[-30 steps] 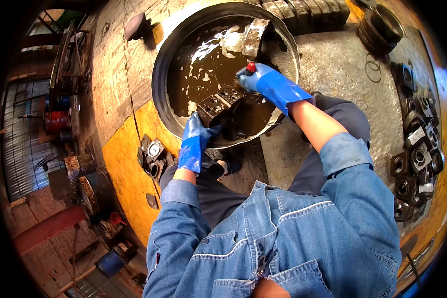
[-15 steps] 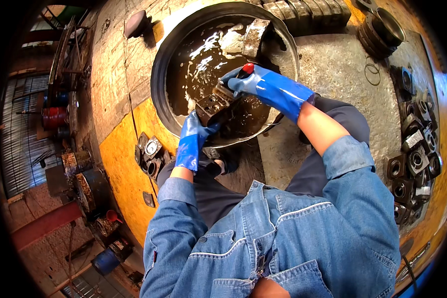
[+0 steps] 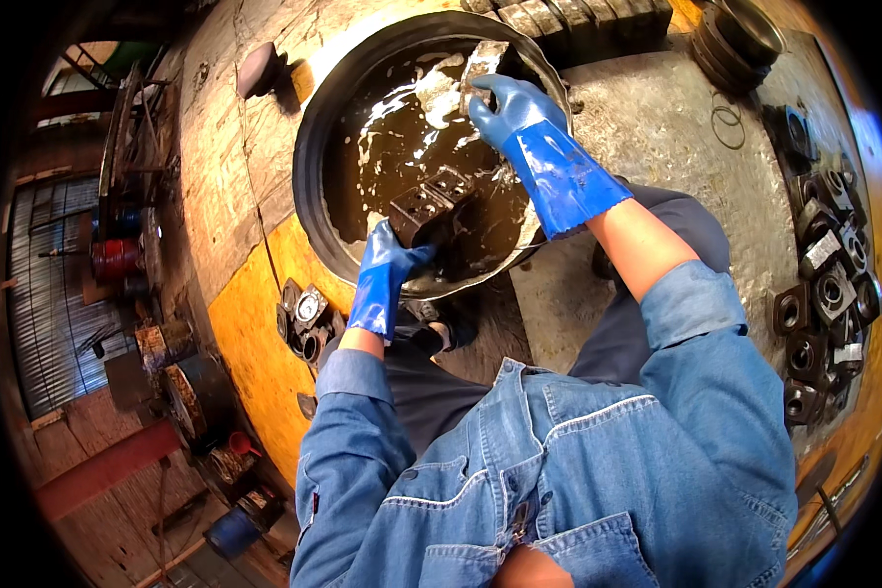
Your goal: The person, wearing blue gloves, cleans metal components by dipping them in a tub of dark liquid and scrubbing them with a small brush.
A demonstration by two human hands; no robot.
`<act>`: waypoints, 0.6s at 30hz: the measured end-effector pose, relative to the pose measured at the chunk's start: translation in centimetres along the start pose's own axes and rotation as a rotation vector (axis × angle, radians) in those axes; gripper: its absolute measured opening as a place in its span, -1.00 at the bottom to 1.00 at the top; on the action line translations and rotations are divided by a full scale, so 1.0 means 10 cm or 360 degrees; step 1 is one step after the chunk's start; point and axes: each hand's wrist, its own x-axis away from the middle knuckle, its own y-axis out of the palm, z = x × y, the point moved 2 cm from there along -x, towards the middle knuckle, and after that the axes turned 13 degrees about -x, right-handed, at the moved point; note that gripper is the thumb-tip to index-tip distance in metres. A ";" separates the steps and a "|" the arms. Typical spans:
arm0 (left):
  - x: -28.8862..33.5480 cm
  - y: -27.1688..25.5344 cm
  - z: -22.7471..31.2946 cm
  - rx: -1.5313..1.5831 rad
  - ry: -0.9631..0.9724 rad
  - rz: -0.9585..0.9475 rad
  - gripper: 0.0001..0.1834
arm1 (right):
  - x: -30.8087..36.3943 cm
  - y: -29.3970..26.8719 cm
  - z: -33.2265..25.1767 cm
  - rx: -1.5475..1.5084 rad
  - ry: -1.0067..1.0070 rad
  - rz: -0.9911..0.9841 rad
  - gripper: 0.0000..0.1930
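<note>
A round metal basin (image 3: 309, 147) of dark, foamy liquid stands in front of me. My left hand (image 3: 390, 253), in a blue rubber glove, grips the near end of a dark metal block (image 3: 416, 211) with round holes, tilted at the liquid's surface. My right hand (image 3: 519, 110), gloved alike, is at the far right of the basin, thumb and forefinger spread apart. Its fingertips are beside a second, lighter metal block (image 3: 483, 64) leaning at the far wall; whether they touch it I cannot tell. No brush shows in the right hand.
Several square metal parts with round bores (image 3: 833, 289) lie along the right side. Metal rings (image 3: 740, 44) are stacked at the far right, near a thin loose ring (image 3: 727, 127). Ribbed metal blocks (image 3: 583, 24) line the far edge. Smaller parts (image 3: 309, 309) lie left of my left wrist.
My right hand has moved up and right, away from the holed block, toward the far block. The red-handled brush it held is out of sight. My left hand keeps its grip.
</note>
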 end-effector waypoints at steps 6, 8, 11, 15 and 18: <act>-0.19 0.04 0.60 0.0248 -0.0088 0.0040 -0.44 | -0.13 0.22 0.33 -0.0286 0.0291 -0.0406 -0.65; -0.19 0.01 0.76 0.0303 -0.0128 -0.0071 -0.60 | -0.15 0.29 0.43 -0.0212 0.0328 -0.0469 -0.64; -0.12 0.04 0.82 0.0338 -0.0137 -0.0221 -0.61 | -0.10 0.32 0.34 -0.0204 0.0475 -0.0801 -0.68; -0.17 0.19 0.59 0.0320 0.0311 -0.0054 -0.79 | 0.15 0.42 0.37 -0.0086 0.0260 -0.1160 -0.69; -0.19 0.26 0.41 0.0720 0.0188 -0.0254 -0.77 | 0.39 0.49 0.30 -0.0026 0.0334 -0.1393 -0.63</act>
